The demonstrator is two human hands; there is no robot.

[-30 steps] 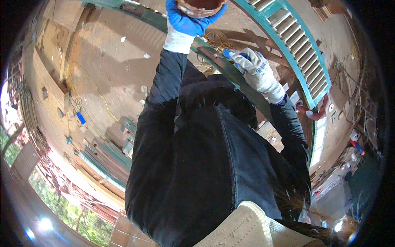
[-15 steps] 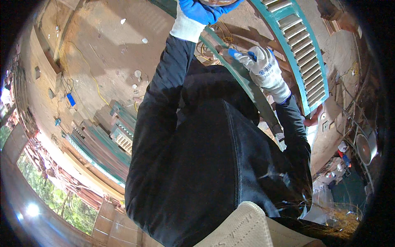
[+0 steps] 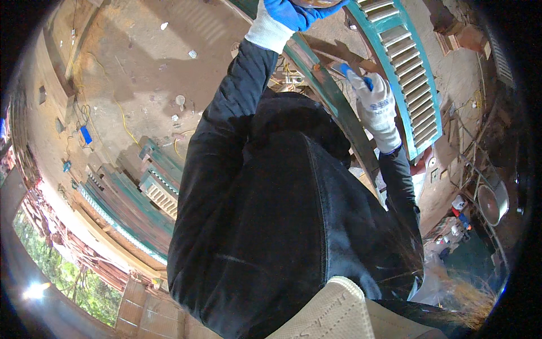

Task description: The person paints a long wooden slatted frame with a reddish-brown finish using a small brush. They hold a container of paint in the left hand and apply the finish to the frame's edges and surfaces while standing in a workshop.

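Two hands, gloved; left hand (image 3: 291, 13) clasps a brown vessel (image 3: 316, 2), best kept level; right hand (image 3: 372, 97) curls, on what I can't tell; green board (image 3: 340, 112) slants left of it.

- I'm in a rough woodworking shop, its brown floor (image 3: 141, 73) littered with pale scraps.
- Near the floor's lower-left edge, green and brown boards (image 3: 121, 195) lie stacked beside a small slatted piece (image 3: 161, 195).
- Toward its right side is a green-framed louvred panel (image 3: 409, 70), joinery rather than home furnishing.
- A yellow cord (image 3: 119, 110) trails across the floor, as it would at a worksite.
- Past the floor's lower-left edge, the place opens onto heaped timber (image 3: 84, 246) and green foliage (image 3: 84, 294).
- My right fingers (image 3: 359, 85) wear a white work glove with blue.
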